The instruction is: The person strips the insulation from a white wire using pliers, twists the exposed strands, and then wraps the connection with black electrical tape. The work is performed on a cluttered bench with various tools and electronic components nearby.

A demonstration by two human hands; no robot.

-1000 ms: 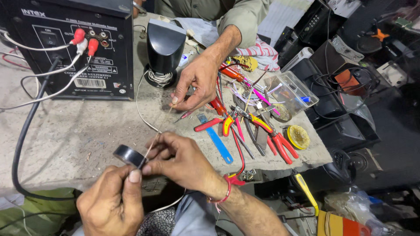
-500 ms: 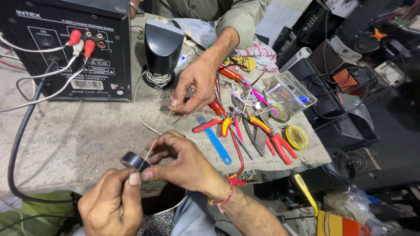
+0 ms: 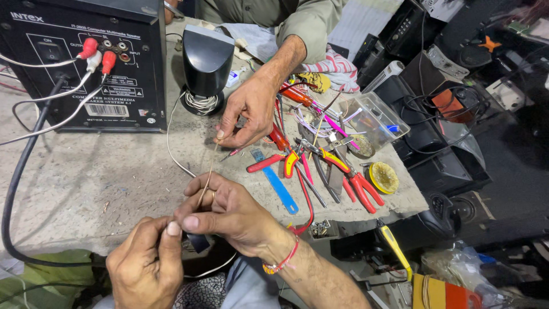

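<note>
Glossy black plastic speaker [image 3: 207, 60]; rough, matt concrete bench [image 3: 97, 177].

Both hands [image 3: 189, 240] on black tape roll [image 3: 198, 242], thin wire [image 3: 207, 174].

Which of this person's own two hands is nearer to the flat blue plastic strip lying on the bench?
The right. The right hand pinches a thin wire just left of the flat blue plastic strip, while the left hand is farther away, lower left, holding the black tape roll.
</note>
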